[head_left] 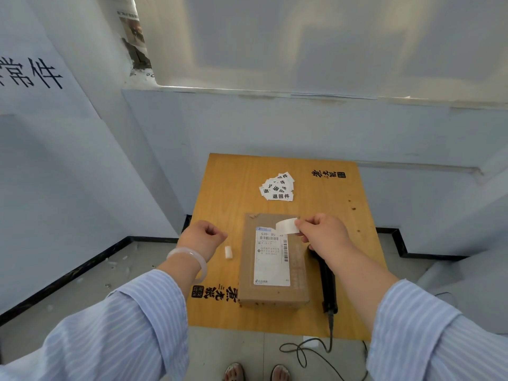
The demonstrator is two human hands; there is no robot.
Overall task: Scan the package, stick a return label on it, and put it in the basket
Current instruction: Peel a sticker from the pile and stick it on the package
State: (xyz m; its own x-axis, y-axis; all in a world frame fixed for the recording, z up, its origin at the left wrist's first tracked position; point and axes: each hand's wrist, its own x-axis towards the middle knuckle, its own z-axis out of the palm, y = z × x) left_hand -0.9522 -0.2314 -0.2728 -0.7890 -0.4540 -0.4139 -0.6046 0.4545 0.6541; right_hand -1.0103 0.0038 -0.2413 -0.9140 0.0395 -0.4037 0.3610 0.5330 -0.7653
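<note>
We have the return label (287, 226) pinched at one end in our right hand (323, 233), thumb and fingers closed on it — the free end curls out over the far end of the package (273, 261). Our left hand (202, 237) hovers loosely curled above the left edge of the worktop (228, 182), gripping nothing that we can see; a small white scrap (228, 253), perhaps the peeled backing, shows just below it.

The package lies flat near the middle of the worktop, its shipping label (272, 257) up, with the scanner (325, 281) lying just beside its right side. A loose pile of spare labels (277, 187) sits toward the far edge.

The label looks thin, limp and sticky — likely to fold onto itself, so an edge hold suits it. The box looks stiff, small and probably light; we would take it by its long sides. No basket is in view.
</note>
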